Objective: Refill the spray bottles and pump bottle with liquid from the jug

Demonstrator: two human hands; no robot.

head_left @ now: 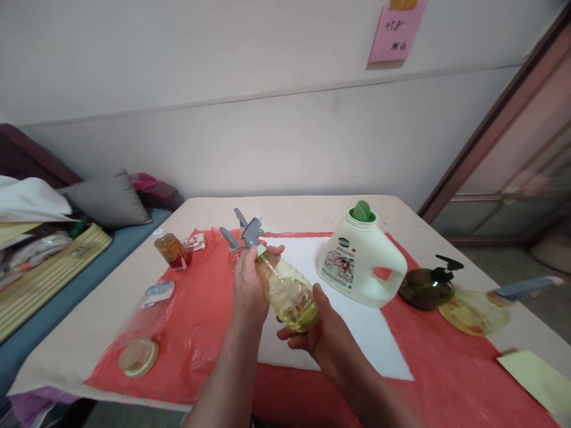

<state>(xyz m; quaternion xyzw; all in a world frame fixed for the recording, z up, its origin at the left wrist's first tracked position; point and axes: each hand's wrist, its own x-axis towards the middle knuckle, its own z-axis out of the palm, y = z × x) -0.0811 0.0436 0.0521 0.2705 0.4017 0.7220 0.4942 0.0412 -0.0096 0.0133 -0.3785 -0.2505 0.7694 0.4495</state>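
Note:
In the middle of the head view I hold a clear, yellow-tinted bottle [289,291] tilted, its grey head [250,232] pointing up and away to the left. That head looks like a spray trigger. My left hand [252,279] is wrapped round the bottle near its neck. Around its lower end curl the fingers and thumb of my right hand [319,327]. Just beyond, to the right, stands a large pale-green detergent jug [361,261] with a green cap piece [361,210] in its mouth.
White paper [375,339] lies on a red plastic sheet [200,333] over the table. At left are an amber bottle [172,249], a small packet [195,242], a clear bag [154,297] and a round lidded tub [138,358]. A dark pump bottle [426,288] and yellow-tinted bottle [475,312] are at right.

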